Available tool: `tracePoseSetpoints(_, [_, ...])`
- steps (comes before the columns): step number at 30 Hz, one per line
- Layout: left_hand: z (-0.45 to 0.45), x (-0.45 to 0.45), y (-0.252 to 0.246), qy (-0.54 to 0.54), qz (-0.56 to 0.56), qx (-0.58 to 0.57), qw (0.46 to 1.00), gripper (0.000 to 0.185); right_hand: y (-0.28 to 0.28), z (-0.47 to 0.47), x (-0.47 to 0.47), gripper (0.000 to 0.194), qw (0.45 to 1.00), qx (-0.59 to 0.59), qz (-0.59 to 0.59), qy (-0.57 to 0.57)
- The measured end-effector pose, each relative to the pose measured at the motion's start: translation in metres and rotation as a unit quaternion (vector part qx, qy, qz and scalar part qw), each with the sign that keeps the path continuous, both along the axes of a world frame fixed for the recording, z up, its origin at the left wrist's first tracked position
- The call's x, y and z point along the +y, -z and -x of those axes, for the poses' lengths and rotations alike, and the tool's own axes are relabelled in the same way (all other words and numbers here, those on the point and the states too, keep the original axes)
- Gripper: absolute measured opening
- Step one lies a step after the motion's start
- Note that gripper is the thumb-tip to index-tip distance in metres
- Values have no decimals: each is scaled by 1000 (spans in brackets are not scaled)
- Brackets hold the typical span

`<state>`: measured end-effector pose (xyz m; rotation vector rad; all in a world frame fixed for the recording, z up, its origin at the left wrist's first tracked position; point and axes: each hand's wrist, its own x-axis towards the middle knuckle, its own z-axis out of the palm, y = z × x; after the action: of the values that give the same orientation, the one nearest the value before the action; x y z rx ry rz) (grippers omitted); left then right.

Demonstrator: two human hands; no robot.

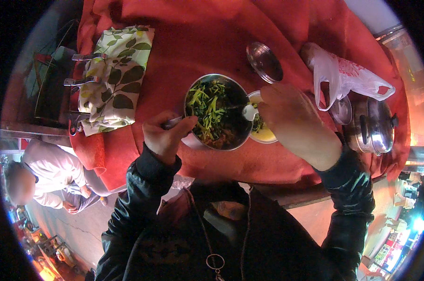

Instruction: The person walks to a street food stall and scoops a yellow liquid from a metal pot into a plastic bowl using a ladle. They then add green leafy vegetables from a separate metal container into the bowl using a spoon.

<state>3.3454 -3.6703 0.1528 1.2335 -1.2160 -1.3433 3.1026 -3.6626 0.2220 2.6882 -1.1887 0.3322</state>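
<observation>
A round steel pot [235, 137] with chopped greens [208, 109] and some brownish food inside stands before me. My left hand [168, 133] is closed around the pot's handle [173, 122] at its left side. Over a yellowish bowl [268, 135] holding some greens, right of the pot, is my right hand [292, 121], blurred. Its fingers grip a utensil whose white end [250, 112] shows at the pot's right rim; a thin part seems to reach into the pot. The exact kind of utensil cannot be told.
A steel lid [264, 62] lies beyond the bowl on the red cloth [205, 42]. At the right are a white plastic bag [342, 75], a small clear container [342, 109] and a lidded steel pot [368, 126]. Clips hold leaf-patterned fabric [119, 80] at the left. A person [54, 175] sits lower left.
</observation>
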Motion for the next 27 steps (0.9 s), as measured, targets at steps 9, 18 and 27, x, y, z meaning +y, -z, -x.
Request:
tracePoseSetpoints(9, [-2, -3, 3, 9, -16, 10, 1000, 18, -33, 14, 13, 4, 996, 63, -34, 54])
tracePoseSetpoints(18, [-2, -3, 4, -2, -26, 23, 999, 18, -44, 19, 21, 10, 996, 35, -26, 76])
tracePoseSetpoints(27, [4, -2, 8, -11, -15, 35, 999, 16, -6, 15, 14, 10, 998, -50, -14, 19])
